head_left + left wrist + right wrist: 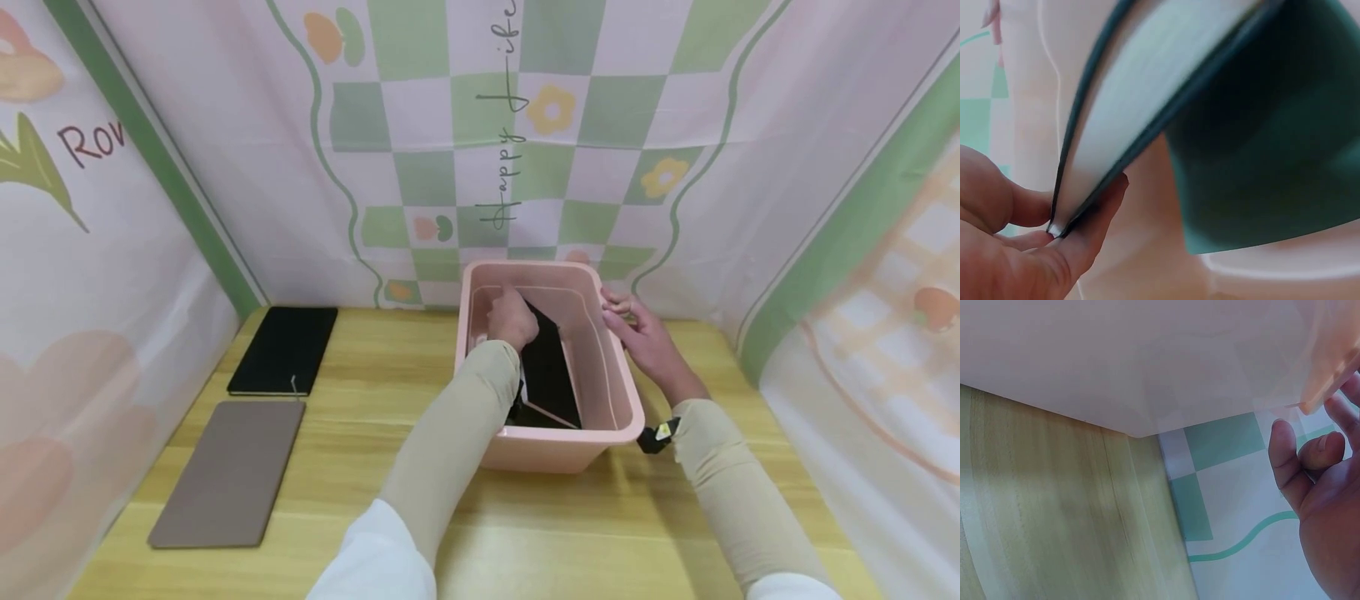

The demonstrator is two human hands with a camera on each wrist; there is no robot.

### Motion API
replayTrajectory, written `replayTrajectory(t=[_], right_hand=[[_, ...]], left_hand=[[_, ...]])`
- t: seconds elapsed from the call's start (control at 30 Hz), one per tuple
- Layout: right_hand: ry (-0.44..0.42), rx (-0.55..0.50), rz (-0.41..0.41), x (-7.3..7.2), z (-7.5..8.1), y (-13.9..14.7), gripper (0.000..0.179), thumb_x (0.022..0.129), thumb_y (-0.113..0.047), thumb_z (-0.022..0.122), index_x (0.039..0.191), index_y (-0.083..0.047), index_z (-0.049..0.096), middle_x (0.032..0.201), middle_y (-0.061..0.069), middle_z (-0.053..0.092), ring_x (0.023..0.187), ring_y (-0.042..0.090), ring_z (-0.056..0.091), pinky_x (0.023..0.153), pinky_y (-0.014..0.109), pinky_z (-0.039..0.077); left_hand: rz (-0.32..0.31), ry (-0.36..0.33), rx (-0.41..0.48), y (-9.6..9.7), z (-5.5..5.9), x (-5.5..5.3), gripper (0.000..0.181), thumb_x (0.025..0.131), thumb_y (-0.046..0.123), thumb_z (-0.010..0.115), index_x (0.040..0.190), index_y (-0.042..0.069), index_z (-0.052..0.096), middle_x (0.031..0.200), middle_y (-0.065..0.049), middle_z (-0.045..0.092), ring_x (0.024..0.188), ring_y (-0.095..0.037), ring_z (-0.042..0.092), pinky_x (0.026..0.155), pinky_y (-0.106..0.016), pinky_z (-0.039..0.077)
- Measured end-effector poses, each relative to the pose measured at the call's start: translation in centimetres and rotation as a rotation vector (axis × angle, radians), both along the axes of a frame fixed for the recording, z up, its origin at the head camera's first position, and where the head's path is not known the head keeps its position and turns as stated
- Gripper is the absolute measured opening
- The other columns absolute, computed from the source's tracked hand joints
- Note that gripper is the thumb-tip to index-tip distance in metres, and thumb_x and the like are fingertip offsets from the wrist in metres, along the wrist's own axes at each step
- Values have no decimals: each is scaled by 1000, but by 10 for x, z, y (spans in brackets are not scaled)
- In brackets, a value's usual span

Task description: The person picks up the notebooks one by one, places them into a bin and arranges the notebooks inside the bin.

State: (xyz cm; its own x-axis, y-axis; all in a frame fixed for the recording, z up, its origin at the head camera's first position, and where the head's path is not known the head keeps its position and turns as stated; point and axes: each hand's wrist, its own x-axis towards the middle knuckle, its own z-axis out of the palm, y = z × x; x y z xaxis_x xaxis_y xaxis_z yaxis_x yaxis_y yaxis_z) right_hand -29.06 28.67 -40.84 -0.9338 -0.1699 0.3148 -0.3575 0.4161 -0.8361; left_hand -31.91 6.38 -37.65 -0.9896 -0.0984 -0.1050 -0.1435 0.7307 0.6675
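A pink plastic bin (562,454) stands at the back of the table. My left hand (513,319) reaches down inside it. In the left wrist view, its thumb and fingers pinch a thick dark-covered notebook (1107,119) by one corner, the white page edges facing the camera. Beside that notebook a dark green cover (1260,181) shows against the bin's inner wall. From the head, dark covers (551,358) lean inside the bin, partly behind the left forearm. My right hand (648,337) holds the bin's right rim near the back corner, its fingertips at the edge.
On the table's left lie a black notebook (283,350) and, nearer, a grey-brown notebook (228,475). Printed curtains (420,117) close off the back and both sides. The wooden tabletop (375,358) ends just behind the bin.
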Motion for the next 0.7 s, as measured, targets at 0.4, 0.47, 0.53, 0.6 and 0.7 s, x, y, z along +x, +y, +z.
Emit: replayTrajectory(t=[0.4,0.47,0.53,0.6,0.7], right_hand=[[6,9,-22,-10,-14,6,26,107,-22,53,113,4,56,162,14,40,110,-15,56,71,17,55],[0,13,-23,-10,-13,6,26,107,-21,53,113,4,56,162,14,39,110,-15,56,72,16,55],[-5,12,-22,-7,-10,4,26,107,-19,52,114,6,55,162,16,39,110,-16,55,72,15,55],[-5,13,-17,-2,-4,1,27,107,-18,52,114,8,55,161,20,38,110,-19,52,74,14,55],[-8,18,-15,6,7,-4,27,107,-16,51,113,10,54,160,22,38,109,-20,51,75,14,55]], left_hand=[[-34,-38,-61,1,-2,-2,58,97,18,60,149,6,39,105,-13,70,95,-27,70,72,-36,55],[-37,-43,-74,1,-3,-2,59,97,19,60,150,4,38,106,-13,70,98,-27,70,74,-35,55],[-40,-52,-76,1,-4,-3,61,97,18,60,151,5,36,100,-12,69,92,-26,69,69,-34,52],[-49,-63,-68,1,-4,-4,60,98,17,59,151,5,35,91,-10,67,78,-25,66,61,-33,46],[-58,-71,-57,1,-5,-5,55,98,16,57,148,5,37,80,-8,62,64,-23,58,55,-33,40]])
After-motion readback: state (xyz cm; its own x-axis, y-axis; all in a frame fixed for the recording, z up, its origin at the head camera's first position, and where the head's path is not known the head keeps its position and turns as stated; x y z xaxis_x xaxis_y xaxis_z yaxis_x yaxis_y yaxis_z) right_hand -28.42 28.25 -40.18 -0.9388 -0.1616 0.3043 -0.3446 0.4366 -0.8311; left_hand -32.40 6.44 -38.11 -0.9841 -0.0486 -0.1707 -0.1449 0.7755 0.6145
